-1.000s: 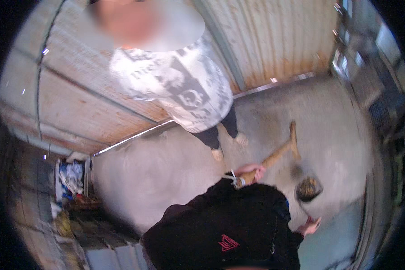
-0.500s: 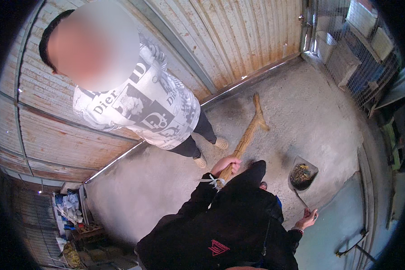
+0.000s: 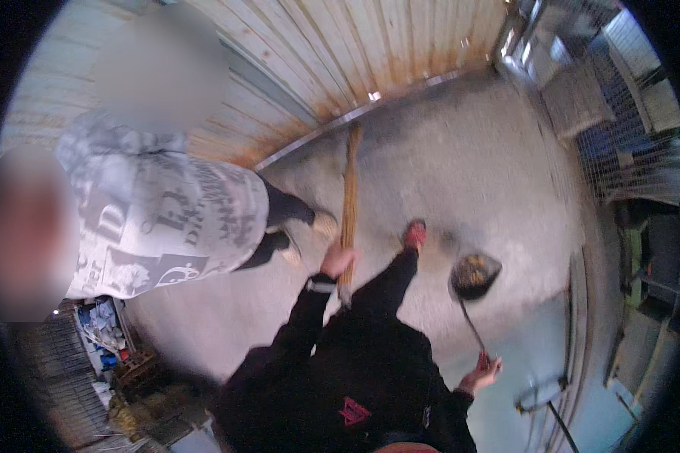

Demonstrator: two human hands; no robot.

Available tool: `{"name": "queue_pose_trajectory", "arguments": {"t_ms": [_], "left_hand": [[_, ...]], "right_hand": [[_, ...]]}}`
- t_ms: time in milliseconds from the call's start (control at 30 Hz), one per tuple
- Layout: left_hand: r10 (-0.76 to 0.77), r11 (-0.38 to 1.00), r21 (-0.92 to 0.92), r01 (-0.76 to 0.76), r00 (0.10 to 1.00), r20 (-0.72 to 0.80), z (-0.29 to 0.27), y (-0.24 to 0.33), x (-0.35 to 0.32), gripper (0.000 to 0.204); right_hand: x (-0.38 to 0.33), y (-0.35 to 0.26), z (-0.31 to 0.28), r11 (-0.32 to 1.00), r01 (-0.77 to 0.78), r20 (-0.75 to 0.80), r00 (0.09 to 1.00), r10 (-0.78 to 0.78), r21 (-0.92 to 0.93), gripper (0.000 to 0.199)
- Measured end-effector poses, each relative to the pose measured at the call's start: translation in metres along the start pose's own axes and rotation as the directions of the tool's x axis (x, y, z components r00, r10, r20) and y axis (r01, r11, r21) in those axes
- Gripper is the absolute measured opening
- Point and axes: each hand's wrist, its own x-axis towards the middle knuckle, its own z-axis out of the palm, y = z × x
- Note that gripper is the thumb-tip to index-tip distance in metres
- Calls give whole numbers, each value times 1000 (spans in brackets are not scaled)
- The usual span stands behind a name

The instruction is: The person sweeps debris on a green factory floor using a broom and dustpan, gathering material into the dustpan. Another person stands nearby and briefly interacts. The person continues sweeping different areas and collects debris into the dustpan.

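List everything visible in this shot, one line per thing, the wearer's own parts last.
broom: one, tan, long handle running from the left hand toward the wall
dustpan: one, dark, long-handled, on the floor at right, with debris inside
concrete floor: one, grey, centre
corrugated wall: one, pale with rust, top
wire cages: several, grey, upper right
other person: one, in a grey printed top, standing at left
left hand: one, grip closed on the broom
right hand: one, grip on the dustpan handle

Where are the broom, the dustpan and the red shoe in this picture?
broom (image 3: pixel 349 189), head view, on the middle of its wooden stick.
dustpan (image 3: pixel 474 273), head view, on the filled scoop.
red shoe (image 3: pixel 415 234), head view, on its top.
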Motion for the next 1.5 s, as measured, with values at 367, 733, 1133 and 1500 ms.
{"name": "queue_pose_trajectory", "arguments": {"t_ms": [367,733,1133,1500], "left_hand": [[-55,794,-460,398,801,597,-4,169,78,13],[12,868,-333,368,656,755,154,329,117,17],[238,679,657,-328,945,226,399,437,261,63],[-32,743,535,-403,776,630,398,369,144,69]], "right_hand": [[12,-71,104,979,119,-70,992,-109,167,17],[221,-132,151,995,77,56,995,-81,62,17],[464,-143,180,953,95,351,936,13,-287,24],[509,-133,197,942,56,356,932,70,-332,19]]}}
